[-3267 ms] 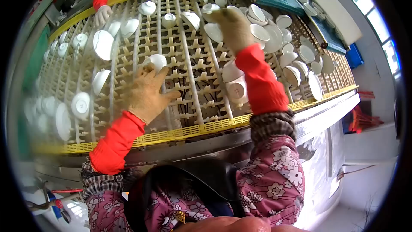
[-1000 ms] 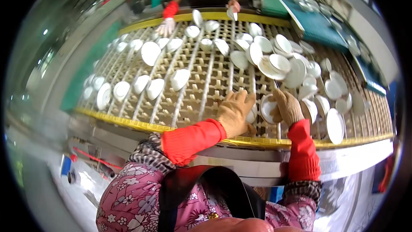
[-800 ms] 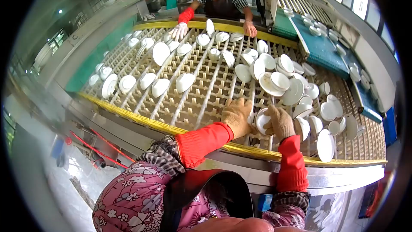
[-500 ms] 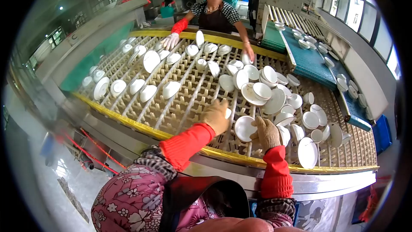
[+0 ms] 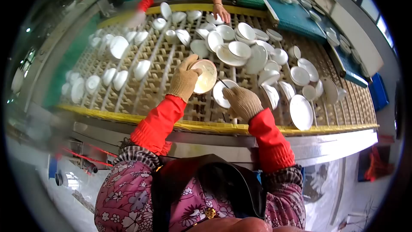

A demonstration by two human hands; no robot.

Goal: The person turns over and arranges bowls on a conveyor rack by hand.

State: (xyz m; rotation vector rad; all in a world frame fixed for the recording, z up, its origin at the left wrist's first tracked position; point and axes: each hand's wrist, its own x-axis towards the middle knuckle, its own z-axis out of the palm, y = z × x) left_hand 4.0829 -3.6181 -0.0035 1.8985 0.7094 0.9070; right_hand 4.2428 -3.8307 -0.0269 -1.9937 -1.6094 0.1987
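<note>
My left hand (image 5: 185, 77), in a tan knit glove, is closed on the rim of a bowl (image 5: 205, 76), whose yellowish inside faces me. My right hand (image 5: 243, 102), gloved too, grips a thin dark stick (image 5: 223, 83) between thumb and fingers. Right beside it, a white bowl (image 5: 223, 93) rests on the pegged rack belt (image 5: 167, 103); whether the fingers touch it is unclear. Many white bowls and plates crowd the belt beyond and to the right, among them an oval plate (image 5: 301, 112) by the near edge.
Across the belt, a co-worker's bare hand (image 5: 221, 13) reaches over bowls; the other, gloved hand is blurred. A yellow rail (image 5: 201, 127) borders the near side. A blue-green conveyor (image 5: 296, 19) carries bowls at the upper right. More bowls stand on the belt's left part.
My left hand has lifted away from the near rail and now holds a bowl up. My right hand remains near the white bowl. The view has tilted, and the bowls on the left appear further left.
</note>
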